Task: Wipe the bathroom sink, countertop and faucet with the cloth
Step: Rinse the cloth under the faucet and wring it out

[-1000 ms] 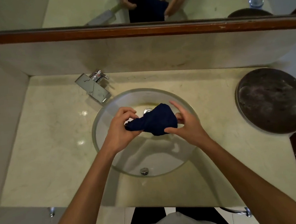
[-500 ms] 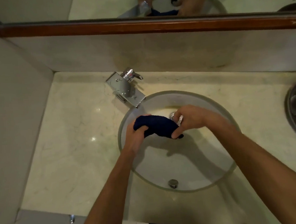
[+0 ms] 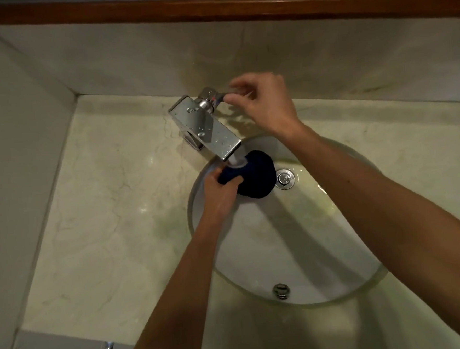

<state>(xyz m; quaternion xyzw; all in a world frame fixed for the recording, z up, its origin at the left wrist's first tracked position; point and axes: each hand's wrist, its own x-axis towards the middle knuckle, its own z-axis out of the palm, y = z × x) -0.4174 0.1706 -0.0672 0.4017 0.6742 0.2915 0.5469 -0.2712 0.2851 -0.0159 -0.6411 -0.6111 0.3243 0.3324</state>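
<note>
My left hand (image 3: 219, 192) grips a bunched dark blue cloth (image 3: 256, 176) inside the round glass sink (image 3: 297, 254), right under the spout of the chrome faucet (image 3: 206, 127). Water runs from the spout onto the cloth. My right hand (image 3: 264, 101) is at the back of the faucet and pinches its lever handle (image 3: 219, 97) between thumb and fingers. The marble countertop (image 3: 111, 210) surrounds the sink.
A chrome drain plug (image 3: 285, 178) sits at the sink's centre and an overflow fitting (image 3: 280, 290) near its front rim. A wall closes the left side, a backsplash and a wood-framed mirror edge (image 3: 212, 9) the back.
My right hand let go of the cloth and rose to the faucet handle. My left hand carried the cloth under the spout, and water now runs. The view has moved closer and to the left.
</note>
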